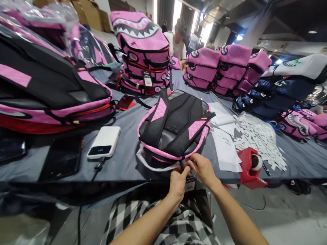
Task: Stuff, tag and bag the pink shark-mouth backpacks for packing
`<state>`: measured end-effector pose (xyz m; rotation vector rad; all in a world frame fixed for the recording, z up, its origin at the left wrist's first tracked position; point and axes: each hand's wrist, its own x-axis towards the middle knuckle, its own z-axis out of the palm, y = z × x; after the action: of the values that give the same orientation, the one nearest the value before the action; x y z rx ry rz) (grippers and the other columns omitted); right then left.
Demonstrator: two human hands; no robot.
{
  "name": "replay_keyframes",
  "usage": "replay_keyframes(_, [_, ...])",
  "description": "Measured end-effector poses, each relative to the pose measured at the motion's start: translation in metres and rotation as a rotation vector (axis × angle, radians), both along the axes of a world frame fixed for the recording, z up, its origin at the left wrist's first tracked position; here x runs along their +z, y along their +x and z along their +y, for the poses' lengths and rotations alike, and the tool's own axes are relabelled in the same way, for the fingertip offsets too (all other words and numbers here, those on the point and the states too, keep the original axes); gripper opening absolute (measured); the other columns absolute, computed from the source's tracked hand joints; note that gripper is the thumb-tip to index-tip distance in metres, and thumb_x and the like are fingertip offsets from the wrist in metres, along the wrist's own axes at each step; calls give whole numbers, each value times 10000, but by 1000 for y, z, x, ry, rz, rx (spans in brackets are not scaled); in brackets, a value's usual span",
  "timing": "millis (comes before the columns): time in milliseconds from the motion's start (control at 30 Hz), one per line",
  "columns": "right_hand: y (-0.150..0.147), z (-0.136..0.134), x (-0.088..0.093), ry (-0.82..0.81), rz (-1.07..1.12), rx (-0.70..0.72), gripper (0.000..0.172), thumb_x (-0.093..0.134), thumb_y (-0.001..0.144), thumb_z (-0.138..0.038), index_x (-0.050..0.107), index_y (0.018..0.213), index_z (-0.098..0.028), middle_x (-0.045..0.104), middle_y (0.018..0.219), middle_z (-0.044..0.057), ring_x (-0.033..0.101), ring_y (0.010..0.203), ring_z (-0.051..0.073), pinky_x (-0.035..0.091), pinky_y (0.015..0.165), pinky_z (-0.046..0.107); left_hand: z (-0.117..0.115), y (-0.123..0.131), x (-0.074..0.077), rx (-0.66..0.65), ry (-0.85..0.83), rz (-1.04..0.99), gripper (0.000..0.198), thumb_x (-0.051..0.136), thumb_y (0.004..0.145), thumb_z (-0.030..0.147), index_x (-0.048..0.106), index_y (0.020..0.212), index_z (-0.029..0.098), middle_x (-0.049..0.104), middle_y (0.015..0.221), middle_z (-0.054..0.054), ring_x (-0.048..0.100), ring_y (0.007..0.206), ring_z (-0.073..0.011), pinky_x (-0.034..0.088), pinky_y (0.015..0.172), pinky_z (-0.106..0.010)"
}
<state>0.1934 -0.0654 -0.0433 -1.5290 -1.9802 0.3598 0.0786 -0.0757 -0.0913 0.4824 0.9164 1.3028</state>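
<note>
A pink and black backpack [176,126] lies on the table in front of me, its padded back panel and shoulder straps facing up. A whitish strip or plastic edge [153,166] loops out from under its near side. My left hand [177,182] is closed in a pinch just below the backpack's near edge. Against that same edge, the fingers of my right hand [203,169] are pinched together, close to the left thumb. Whatever sits between the fingertips is too small and covered to make out. Below the hands hangs a dark tag with a pale label [190,185].
Pink backpacks stand stacked [143,51] behind, with more piles [227,68] at the back right. A large backpack [51,81] fills the left. Nearby lie a white power bank [104,141], phone [62,156], papers [226,149], white strips [258,136] and a red tape dispenser [250,168].
</note>
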Motion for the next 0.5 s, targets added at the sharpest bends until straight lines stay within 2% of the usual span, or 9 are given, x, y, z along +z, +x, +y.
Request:
replay_keyframes(167, [-3, 0, 0, -33, 0, -24, 138, 546, 877, -236, 560, 740, -234, 555, 679, -14, 479, 611, 146, 344, 592, 250, -5, -4, -4, -79, 38, -133, 493, 840, 652, 437, 696, 1036, 165, 739, 1094, -79, 645, 1108, -257, 415, 1045, -380])
replay_keyframes(233, [-3, -1, 3, -53, 43, -12, 151, 543, 887, -254, 548, 737, -229, 544, 674, -21, 465, 601, 138, 336, 589, 247, -5, -3, -6, -69, 8, -185, 495, 814, 687, 488, 703, 1040, 159, 741, 1097, -85, 630, 1163, -267, 397, 1081, -402])
replay_keyframes(400, [3, -3, 7, -134, 184, 25, 184, 511, 927, -299, 577, 782, -207, 567, 686, -29, 494, 626, 126, 383, 612, 229, -3, 0, -10, -10, -65, -129, 454, 828, 655, 483, 731, 963, 164, 754, 1069, -81, 645, 1133, -260, 385, 1097, -402])
replay_keyframes(500, [6, 1, -2, -183, 277, 45, 179, 512, 908, -287, 635, 822, -188, 638, 730, -10, 550, 662, 136, 431, 627, 229, -1, 0, -11, -3, -68, -118, 447, 825, 662, 480, 733, 972, 172, 756, 1068, -74, 651, 1118, -253, 400, 1081, -391])
